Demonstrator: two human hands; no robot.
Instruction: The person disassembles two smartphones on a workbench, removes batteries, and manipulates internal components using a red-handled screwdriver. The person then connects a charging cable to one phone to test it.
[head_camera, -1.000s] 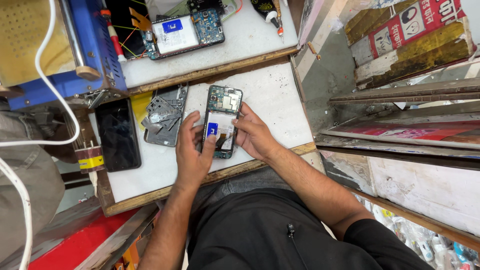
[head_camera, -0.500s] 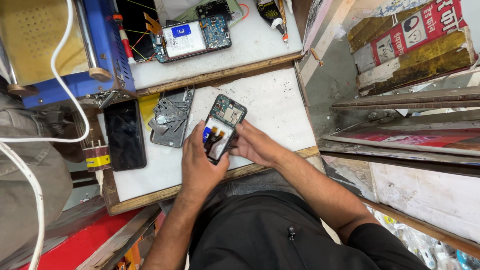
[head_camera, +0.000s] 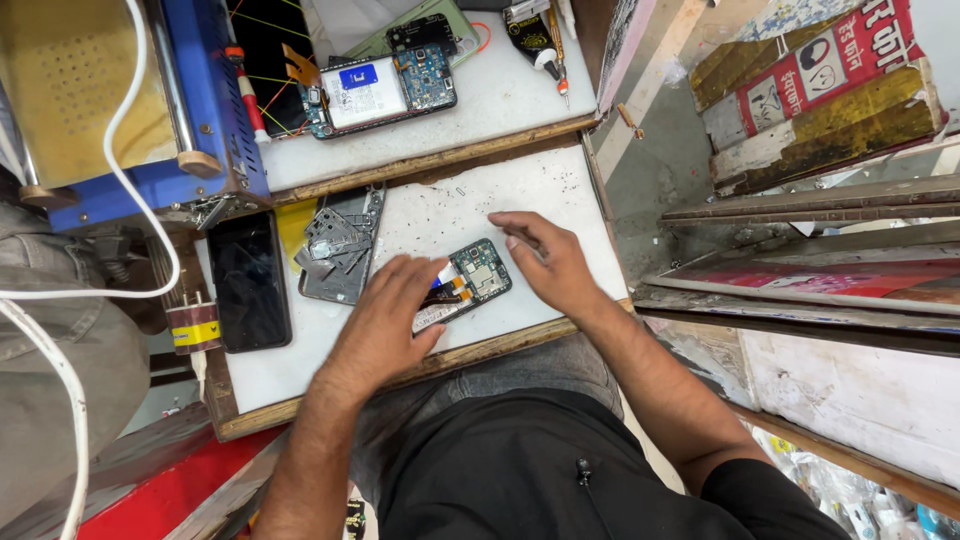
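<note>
On the white counter (head_camera: 540, 180), edged with a worn wooden strip, an opened phone (head_camera: 468, 283) lies back-up with its circuit board bare, near the front edge. The left hand (head_camera: 385, 325) lies flat over the phone's lower end, its grip loose and fingers spread, clamped on nothing that shows. The right hand (head_camera: 548, 260) hovers just beside the phone's upper end, fingers apart and holding nothing. Left of the phone sit a grey metal frame (head_camera: 335, 250) and a black screen panel (head_camera: 248, 280). Behind, on a raised white shelf (head_camera: 500, 110), rests a second opened phone (head_camera: 380, 90), beside a blue machine (head_camera: 205, 100) with a white cable (head_camera: 120, 190). Right of the counter stand stacked boards (head_camera: 800, 210) and a printed carton (head_camera: 820, 90).
</note>
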